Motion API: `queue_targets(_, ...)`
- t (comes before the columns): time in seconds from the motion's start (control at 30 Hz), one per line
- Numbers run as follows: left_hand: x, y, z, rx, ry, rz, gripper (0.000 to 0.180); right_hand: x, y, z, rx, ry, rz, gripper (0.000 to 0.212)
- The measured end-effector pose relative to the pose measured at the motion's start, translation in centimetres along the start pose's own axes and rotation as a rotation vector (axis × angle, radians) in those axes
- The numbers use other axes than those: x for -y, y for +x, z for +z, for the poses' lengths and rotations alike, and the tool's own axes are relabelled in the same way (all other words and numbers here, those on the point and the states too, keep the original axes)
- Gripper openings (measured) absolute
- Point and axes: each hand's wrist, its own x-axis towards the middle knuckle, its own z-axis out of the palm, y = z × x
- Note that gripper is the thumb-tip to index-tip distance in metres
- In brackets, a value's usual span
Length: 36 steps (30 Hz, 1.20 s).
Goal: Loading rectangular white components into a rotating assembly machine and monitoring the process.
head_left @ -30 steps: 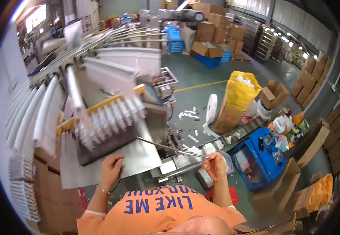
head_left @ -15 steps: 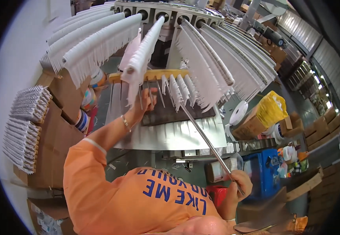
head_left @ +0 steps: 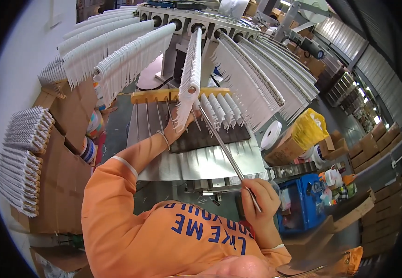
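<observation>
My right hand (head_left: 261,200) is closed around the lower end of a long thin metal rod (head_left: 226,155). The rod slants up and left, its far end by the pins of a yellowish wooden bar (head_left: 157,96). Bare metal pins (head_left: 147,118) stick out of the bar's left part. Bunches of thin white pieces (head_left: 226,111) hang on its right-hand pins. My left hand (head_left: 181,127) is at the middle pins, near the rod's far end. Its fingers are largely hidden behind white pieces hanging from an overhead spoke (head_left: 191,69).
Many spokes full of white strips (head_left: 136,41) fan out from a machine (head_left: 196,16) overhead. Below lies a dark block (head_left: 210,140) on a metal sheet (head_left: 196,164). Cartons with pinned bars (head_left: 22,162) stand left; a blue bin (head_left: 300,201) and yellow bag (head_left: 310,125) stand right.
My right hand has moved up and left with the rod. My left hand has shifted slightly right along the bar, behind the hanging pieces. The spokes stand differently in view.
</observation>
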Motion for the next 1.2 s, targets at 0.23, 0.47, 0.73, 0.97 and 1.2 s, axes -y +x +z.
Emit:
queue_targets(0.23,-11.8,-7.3,0.6,0.564,0.28,-0.132,0.041,-1.0,-2.6,-0.2,0.012,0.026,-0.02,0.02)
queue_targets(0.47,2.7,-2.7,-3.0,0.172,-0.966,-0.516,0.028,0.7,-7.2,-4.5,-0.081,-0.03,-0.059,0.018)
queue_targets(0.73,-0.3,1.8,1.1,0.009,-0.426,-0.646,0.011,-0.7,-2.8,-0.9,-0.045,-0.067,-0.059,0.013)
queue_targets(0.97,-0.5,1.6,1.3,0.0,-0.503,-0.599,0.011,-1.8,-5.2,-0.4,-0.096,-0.009,-0.049,0.013)
queue_targets(1.2,-0.5,2.0,1.9,-0.035,-0.476,-0.63,0.014,-0.8,-6.5,-2.7,-0.129,-0.011,-0.09,0.015)
